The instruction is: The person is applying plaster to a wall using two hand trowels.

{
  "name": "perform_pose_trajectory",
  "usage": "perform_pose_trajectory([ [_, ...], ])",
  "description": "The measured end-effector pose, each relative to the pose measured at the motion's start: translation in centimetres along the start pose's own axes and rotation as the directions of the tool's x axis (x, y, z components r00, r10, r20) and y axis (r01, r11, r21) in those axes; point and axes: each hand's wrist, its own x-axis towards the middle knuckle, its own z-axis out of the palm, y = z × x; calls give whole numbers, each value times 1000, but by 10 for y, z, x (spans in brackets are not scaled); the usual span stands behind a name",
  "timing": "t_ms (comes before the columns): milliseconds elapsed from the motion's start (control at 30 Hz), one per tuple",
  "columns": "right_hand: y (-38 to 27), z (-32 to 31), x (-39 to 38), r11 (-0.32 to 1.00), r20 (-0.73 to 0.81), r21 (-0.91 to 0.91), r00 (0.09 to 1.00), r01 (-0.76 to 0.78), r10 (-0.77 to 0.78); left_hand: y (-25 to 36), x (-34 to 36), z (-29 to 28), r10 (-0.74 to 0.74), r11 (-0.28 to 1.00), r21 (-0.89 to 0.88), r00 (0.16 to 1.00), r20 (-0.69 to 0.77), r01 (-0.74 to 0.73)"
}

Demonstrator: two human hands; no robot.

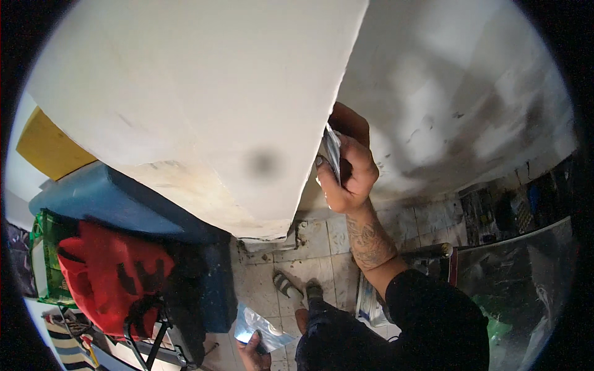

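Observation:
My right hand grips a flat metal blade, probably a scraper, held upright against the vertical corner edge of a white wall. Its fingers wrap round the blade, and white smears show on the thumb. A tattooed forearm runs down from it to a black sleeve. At the bottom middle my left hand holds a crinkled, pale plastic bag; what is inside it is hard to make out.
A blue padded piece, yellow panel, red fabric and black frame stand at left. My sandaled feet are on grimy tiles. Dark clutter and a plastic-covered sheet lie at right, below the smudged wall.

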Motion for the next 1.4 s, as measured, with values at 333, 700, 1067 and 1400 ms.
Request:
perform_pose_trajectory([
  [333, 7, 0, -24, 998, 17, -56, 1000, -7, 8, -14, 13, -22, -34, 999, -2, 999, -26, 34],
  [700, 11, 5, -49, 1000, 7, -19, 1000, -15, 15, -22, 14, -21, -34, 999, -16, 998, -48, 33],
  [1067, 16, 13, -78, 998, -26, -36, 999, -42, 41, -33, 22, -33, -59, 998, 30, 995, -83, 62],
  [1400, 24, 14, -107, 997, -29, -29, 997, -69, 68, -42, 40, -36, -27, 1000, 0, 999, -28, 27],
])
